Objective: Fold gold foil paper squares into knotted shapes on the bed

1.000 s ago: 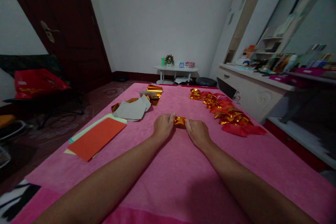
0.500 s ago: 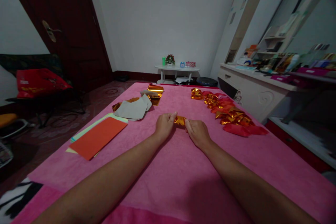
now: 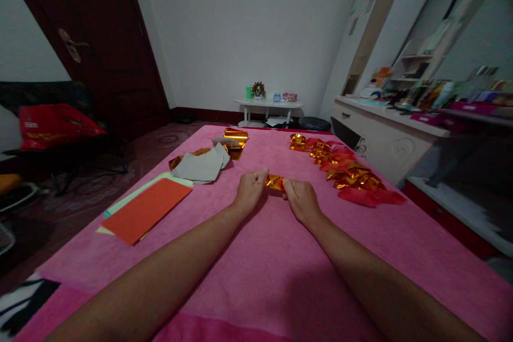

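A small piece of shiny gold foil (image 3: 274, 182) is stretched between my two hands over the middle of the pink cloth (image 3: 256, 256). My left hand (image 3: 250, 189) is closed on its left end, thumb on top. The right end is pinched in my right hand (image 3: 301, 197). Further right lie several crumpled gold foil pieces (image 3: 355, 175) and red pieces (image 3: 363, 196). To the left are grey paper pieces (image 3: 200, 164), a gold foil roll (image 3: 235, 138) and an orange sheet (image 3: 148, 210) on top of other coloured sheets.
Behind the cloth-covered surface stands a small white table (image 3: 269, 102) with a plant (image 3: 258, 90) on it. At the right is a white dresser (image 3: 393, 133) with bottles. A red bag (image 3: 58, 125) sits on a chair at the left, near a dark door (image 3: 92, 37).
The foil between my hands looks slightly more stretched out. The whole view has shifted a little, and both hands keep their hold.
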`<state>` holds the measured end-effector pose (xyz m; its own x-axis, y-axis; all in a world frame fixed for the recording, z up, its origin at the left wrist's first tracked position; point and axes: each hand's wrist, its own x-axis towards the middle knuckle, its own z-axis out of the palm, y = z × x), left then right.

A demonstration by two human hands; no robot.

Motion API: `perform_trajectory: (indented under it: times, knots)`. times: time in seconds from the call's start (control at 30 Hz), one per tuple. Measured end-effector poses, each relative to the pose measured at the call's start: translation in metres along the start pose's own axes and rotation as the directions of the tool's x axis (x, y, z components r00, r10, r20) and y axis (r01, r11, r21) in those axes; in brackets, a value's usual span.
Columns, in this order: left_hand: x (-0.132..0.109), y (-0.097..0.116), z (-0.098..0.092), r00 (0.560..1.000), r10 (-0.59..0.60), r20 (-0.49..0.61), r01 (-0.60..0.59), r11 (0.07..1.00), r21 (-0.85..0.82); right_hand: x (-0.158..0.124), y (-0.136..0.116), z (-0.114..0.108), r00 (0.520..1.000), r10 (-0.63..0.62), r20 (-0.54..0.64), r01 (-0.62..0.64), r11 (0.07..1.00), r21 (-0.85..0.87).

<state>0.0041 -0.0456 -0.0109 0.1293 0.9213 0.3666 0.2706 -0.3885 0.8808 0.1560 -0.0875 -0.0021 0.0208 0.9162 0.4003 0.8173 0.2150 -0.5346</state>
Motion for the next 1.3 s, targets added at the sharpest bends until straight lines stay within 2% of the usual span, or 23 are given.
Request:
perform_trajectory:
  times: [0.17, 0.33, 0.53, 0.63, 0.73, 1.0, 1.2, 1.3]
  knots:
    - [-0.002, 0.0, 0.001, 0.999, 0.03, -0.017, -0.026, 0.98, 0.2, -0.001, 0.002, 0.0, 0.996, 0.034, -0.088, -0.008, 0.961, 0.278]
    - [-0.002, 0.0, 0.001, 0.999, 0.034, -0.015, -0.03, 0.976, 0.214, -0.001, 0.002, 0.001, 0.996, 0.022, -0.084, 0.007, 0.945, 0.328]
    - [-0.002, 0.002, 0.002, 0.997, 0.068, -0.047, -0.059, 0.982, 0.177, -0.001, 0.001, 0.001, 0.995, 0.016, -0.101, 0.012, 0.963, 0.268]
    - [-0.003, 0.002, 0.003, 0.996, 0.059, -0.07, -0.051, 0.993, 0.107, -0.001, 0.001, 0.002, 0.993, 0.017, -0.115, 0.013, 0.966, 0.259]
    - [-0.003, 0.003, 0.003, 0.995, 0.048, -0.089, -0.038, 0.994, 0.106, -0.001, 0.001, 0.003, 0.993, 0.018, -0.115, 0.01, 0.971, 0.239]
    - [-0.004, 0.008, -0.002, 0.99, 0.108, -0.085, -0.074, 0.94, 0.334, 0.004, 0.006, -0.001, 0.972, -0.042, -0.232, 0.028, 0.998, -0.063]
    - [-0.005, 0.012, -0.004, 0.994, 0.102, -0.042, -0.063, 0.837, 0.543, 0.005, 0.012, -0.004, 0.971, -0.07, -0.23, 0.032, 0.986, -0.165]
    - [-0.004, 0.011, -0.004, 0.996, 0.089, -0.022, -0.064, 0.846, 0.53, 0.009, 0.016, -0.007, 0.973, -0.094, -0.209, 0.041, 0.969, -0.243]
